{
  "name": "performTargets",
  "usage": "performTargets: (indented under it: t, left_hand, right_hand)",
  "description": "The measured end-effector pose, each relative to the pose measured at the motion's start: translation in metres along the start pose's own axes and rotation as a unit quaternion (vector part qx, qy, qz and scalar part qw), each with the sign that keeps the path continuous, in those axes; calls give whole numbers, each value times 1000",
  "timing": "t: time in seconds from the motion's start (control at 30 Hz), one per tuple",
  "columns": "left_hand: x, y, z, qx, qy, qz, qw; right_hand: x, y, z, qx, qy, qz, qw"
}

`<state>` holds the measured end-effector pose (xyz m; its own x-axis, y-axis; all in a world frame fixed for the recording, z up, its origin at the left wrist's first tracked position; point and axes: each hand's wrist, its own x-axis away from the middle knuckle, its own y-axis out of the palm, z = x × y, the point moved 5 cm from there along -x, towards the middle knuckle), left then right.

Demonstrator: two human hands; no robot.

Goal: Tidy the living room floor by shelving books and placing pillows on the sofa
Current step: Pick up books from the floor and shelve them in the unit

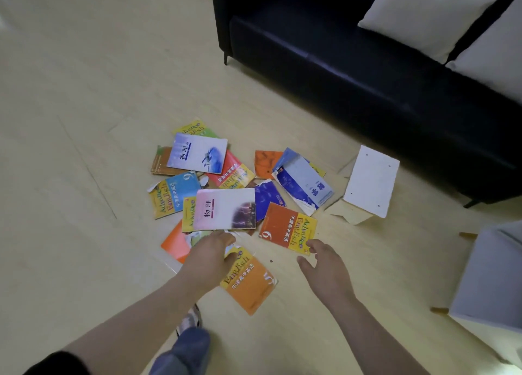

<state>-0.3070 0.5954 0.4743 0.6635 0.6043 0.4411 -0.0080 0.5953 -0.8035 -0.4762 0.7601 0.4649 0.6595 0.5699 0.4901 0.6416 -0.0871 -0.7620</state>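
The books [226, 193] lie scattered in a loose pile on the floor [84, 120], just ahead of both hands; the right hand [324, 264] reaches with fingers spread wide and holding nothing, its fingertips at the near right corner of the red-orange book [285, 227], which lies ahead and slightly left of them with its long axis running across the view; the left hand [211, 250] hangs over the pile's near edge by the pink book [226, 207], thumb against the orange book [248, 281]; its fingertips are hidden, so I cannot tell their grip; the right hand looks better placed for the red-orange book.
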Motion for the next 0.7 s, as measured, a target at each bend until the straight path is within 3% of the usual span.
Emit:
performTargets:
  t: [0.23,0.47,0.7]
  left_hand:
    - [-87,36,-88,-14,6,-14,1000]
    - [-164,128,-170,29,-22,4,999]
    - [-287,227,-259,-1,9,78,997]
  right_hand:
    - [-79,81,-24,19,-9,-10,1000]
    - [-171,179,-7,81,-56,-28,995]
    - [-306,315,0,115,-173,-8,978]
